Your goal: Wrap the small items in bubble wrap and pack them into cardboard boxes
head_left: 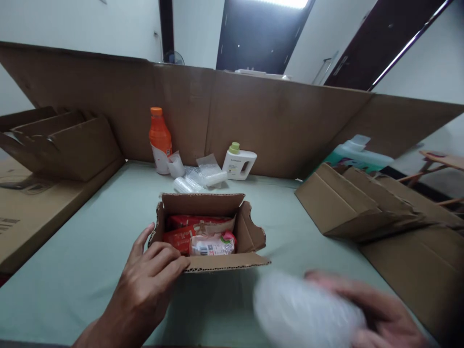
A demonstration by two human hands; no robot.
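Note:
A small cardboard box (pixel 203 204) stands with its flaps up in the middle of the green cloth. Inside lie red packets (pixel 179 237) and a pink-and-white packet (pixel 213 245) with a barcode. My left hand (pixel 148 273) grips the box's near left corner, fingers over the flap. To the right and nearer me, my right hand (pixel 373 304) holds a bubble-wrapped bundle (pixel 304 309), blurred by motion. What the wrap encloses cannot be made out.
Behind the box stand an orange bottle (pixel 160 140), bubble wrap rolls (pixel 188 183) and a white jug (pixel 237 163). Cardboard boxes (pixel 83 147) rest at left, more boxes (pixel 344 203) with a green-liquid bottle (pixel 358 153) at right. A cardboard wall (pixel 282 125) closes the back.

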